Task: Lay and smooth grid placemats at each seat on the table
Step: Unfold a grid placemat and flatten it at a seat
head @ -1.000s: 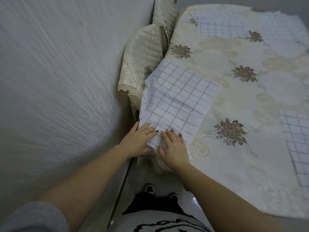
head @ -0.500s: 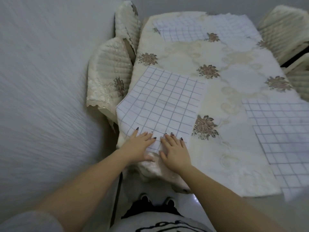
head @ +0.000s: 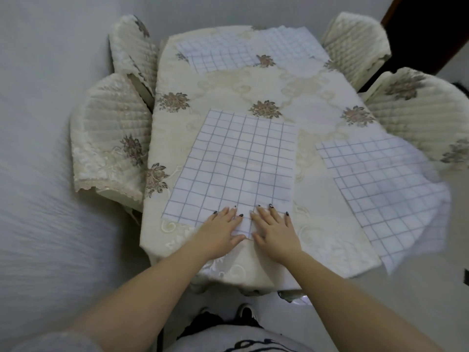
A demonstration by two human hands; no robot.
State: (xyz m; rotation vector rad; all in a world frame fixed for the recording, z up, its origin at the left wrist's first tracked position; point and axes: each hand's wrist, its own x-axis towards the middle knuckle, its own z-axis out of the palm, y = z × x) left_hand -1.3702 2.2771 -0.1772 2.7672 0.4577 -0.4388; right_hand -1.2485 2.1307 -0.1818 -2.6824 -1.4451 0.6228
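I saw the left hand [head: 220, 231] and right hand [head: 275, 231] pressed flat, fingers straight, on the grid placemat [head: 236, 163] near the bench [head: 330, 224] edge.

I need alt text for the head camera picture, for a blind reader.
A person's left hand and right hand press flat on the near edge of a grid placemat on a flowered tablecloth. A second placemat lies to the right, more placemats at the far end; covered chairs stand at both sides.

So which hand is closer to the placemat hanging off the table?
Right. The right hand presses the near placemat, with the overhanging placemat off to its right; the left hand lies beside it, farther away.
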